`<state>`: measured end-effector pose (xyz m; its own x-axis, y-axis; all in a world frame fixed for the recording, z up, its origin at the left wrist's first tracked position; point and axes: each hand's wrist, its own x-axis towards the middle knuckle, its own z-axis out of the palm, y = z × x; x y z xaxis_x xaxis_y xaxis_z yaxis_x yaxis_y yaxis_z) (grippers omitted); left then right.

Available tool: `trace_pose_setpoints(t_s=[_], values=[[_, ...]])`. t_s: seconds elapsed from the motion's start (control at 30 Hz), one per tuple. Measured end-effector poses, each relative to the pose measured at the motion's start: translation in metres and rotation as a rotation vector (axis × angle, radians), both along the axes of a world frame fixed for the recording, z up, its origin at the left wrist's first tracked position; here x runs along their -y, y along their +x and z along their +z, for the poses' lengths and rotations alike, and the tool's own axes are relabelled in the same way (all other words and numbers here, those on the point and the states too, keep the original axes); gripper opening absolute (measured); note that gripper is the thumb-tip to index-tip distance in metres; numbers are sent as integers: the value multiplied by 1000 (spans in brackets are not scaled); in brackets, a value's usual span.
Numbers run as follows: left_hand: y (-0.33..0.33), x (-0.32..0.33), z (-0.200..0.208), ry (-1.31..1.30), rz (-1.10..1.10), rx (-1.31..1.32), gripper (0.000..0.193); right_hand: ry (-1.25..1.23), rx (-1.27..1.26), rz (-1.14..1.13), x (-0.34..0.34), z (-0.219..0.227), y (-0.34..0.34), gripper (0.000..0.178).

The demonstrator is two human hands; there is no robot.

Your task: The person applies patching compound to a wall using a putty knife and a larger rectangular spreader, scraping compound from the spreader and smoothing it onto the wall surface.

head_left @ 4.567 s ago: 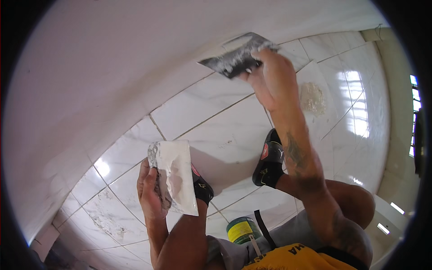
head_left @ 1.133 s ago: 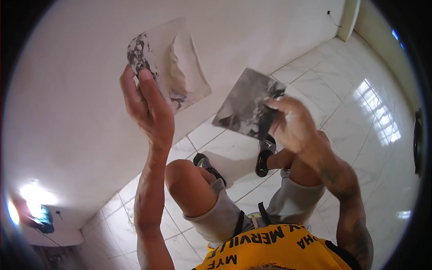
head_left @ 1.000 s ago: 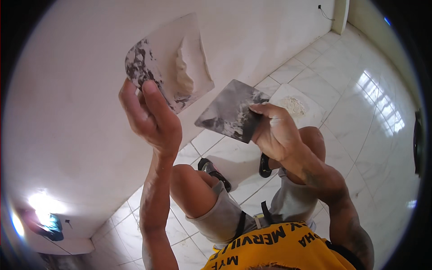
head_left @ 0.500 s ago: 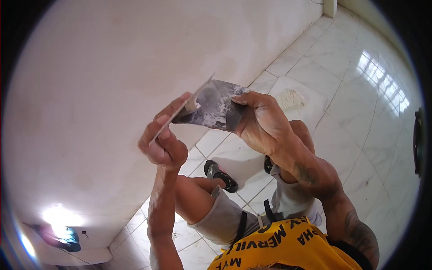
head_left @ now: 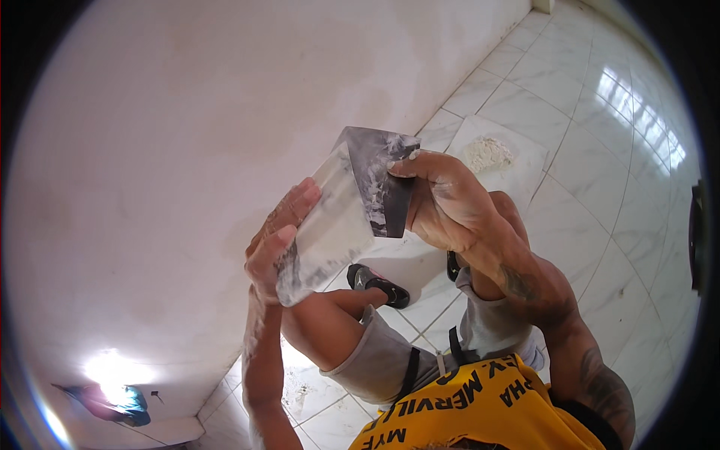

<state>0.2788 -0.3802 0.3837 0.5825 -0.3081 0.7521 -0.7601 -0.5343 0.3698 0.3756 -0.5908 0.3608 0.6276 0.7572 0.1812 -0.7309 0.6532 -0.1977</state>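
Note:
My left hand (head_left: 276,232) grips a flat, pale rectangular spreader (head_left: 337,217) along its left edge, fingers on its upper side. Its broad face is turned up, smeared with whitish paste. Pinched in my right hand (head_left: 446,199) is a dark, flat scraper (head_left: 386,169) streaked with white, my thumb pressed on its face. The scraper lies against or just over the right edge of the spreader; whether they touch I cannot tell. White dust marks both hands. My right palm hides the scraper's rear end.
A pale wall (head_left: 187,150) rises on the left. On the tiled floor (head_left: 592,202) a white board (head_left: 525,169) carries a heap of whitish paste (head_left: 489,153). My bent legs and a dark shoe (head_left: 379,285) are below my hands. A bright lamp (head_left: 116,371) shines at lower left.
My left hand has turned the spreader from edge-on to face-up. The dark scraper has swung steeper and now overlaps the spreader's right edge. The view has shifted slightly.

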Motion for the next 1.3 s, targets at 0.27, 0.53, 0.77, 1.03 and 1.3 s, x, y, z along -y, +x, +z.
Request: trace_pose_setpoints(t_s=[0.27,0.53,0.77,1.03,1.3], values=[[-10,-9,10,318,52,40,41,-101,40,-41,-4,-12,0,18],[-3,-16,8,334,-5,62,46,-86,51,-59,-3,-10,-3,18],[11,-19,14,285,-37,31,52,-73,7,-29,-4,-2,1,21],[26,-15,18,247,-40,-9,55,-26,5,-44,0,0,0,17],[39,-16,10,262,3,73,39,-21,2,-62,4,-4,0,15]])
